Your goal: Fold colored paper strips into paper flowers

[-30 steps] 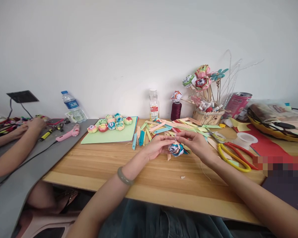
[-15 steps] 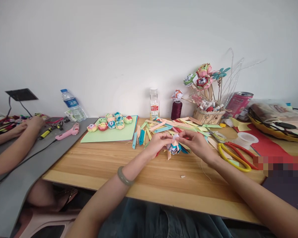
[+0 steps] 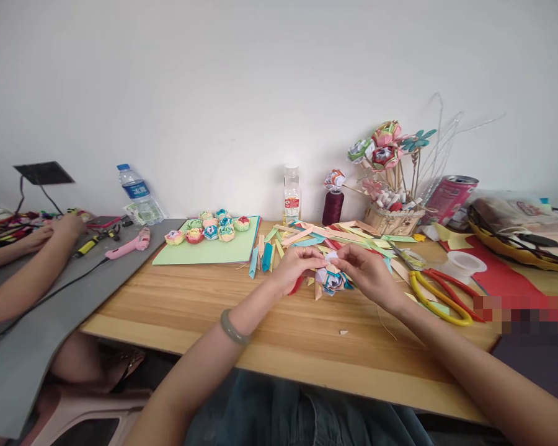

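Both hands meet above the middle of the wooden surface. Left hand and right hand pinch pale paper between thumbs and fingers, at the upper side of a blue, white and peach flower. Whether that paper is joined to the flower cannot be told, nor whether the flower rests on the surface. A ring shows on the left hand and a bangle circles that wrist.

Folded strips in many colours lie heaped behind the hands, some close to the flower. Near the right forearm a thin thread curls on the surface, and a small scrap lies in front of the flower. Scissors with one yellow and one red handle are just right of the right hand, a white spool near them by a red sheet.

To the left, small flowers sit grouped on a green sheet. Along the wall stand a clear bottle, a dark red cone of thread, a basket of flowers on stems, and a tilted pink can.

At far left, another person's hands are among colourful bits, near a pink tool on a grey mat.
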`<state>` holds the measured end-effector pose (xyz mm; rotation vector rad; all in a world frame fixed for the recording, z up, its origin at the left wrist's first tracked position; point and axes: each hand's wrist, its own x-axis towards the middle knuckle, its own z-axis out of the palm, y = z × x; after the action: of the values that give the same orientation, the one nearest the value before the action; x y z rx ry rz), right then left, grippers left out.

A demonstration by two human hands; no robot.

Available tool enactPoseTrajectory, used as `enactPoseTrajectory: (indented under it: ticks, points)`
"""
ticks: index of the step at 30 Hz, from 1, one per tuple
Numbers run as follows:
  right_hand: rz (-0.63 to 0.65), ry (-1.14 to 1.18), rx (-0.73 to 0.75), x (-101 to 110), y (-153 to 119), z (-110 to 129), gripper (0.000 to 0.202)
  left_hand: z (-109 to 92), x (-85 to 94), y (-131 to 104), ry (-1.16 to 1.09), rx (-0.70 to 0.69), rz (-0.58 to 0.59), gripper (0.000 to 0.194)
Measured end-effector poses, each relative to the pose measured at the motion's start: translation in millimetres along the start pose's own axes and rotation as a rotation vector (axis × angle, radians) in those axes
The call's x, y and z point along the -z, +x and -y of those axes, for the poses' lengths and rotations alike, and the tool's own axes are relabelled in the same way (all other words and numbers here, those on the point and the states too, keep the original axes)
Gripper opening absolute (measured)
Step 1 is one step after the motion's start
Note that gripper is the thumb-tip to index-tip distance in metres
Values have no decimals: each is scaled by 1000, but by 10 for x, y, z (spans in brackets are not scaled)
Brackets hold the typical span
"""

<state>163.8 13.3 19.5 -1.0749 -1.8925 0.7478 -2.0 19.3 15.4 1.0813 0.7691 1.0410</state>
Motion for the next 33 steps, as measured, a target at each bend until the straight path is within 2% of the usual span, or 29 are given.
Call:
enactPoseTrajectory:
  ticks: [2,4,7,10,14,19,24,33]
  points:
    - [-20,-46,14,5,3,-20,33,10,-1,3,23,-22,-10,18]
    - [-5,12,-2,24,14,-31,32,16,2,8,57,-40,-10,18]
    - [120,201,-78,77,36,-30,33,20,10,13,108,-69,2,17]
    - [233,256,-140,123,51,-30,33,18,16,15,167,-69,8,15]
    - [193,220,-125,113,48,-67,31,-7,24,8,249,-78,-14,11]
    - [178,207,-92,68,38,-125,31,-50,28,-4,232,-40,0,11]
    - [162,165,-99,50,32,-116,34,7,61,36,270,-30,2,11]
    - [125,35,-118,-21,22,-93,36,60,113,60,589,-95,-2,9]
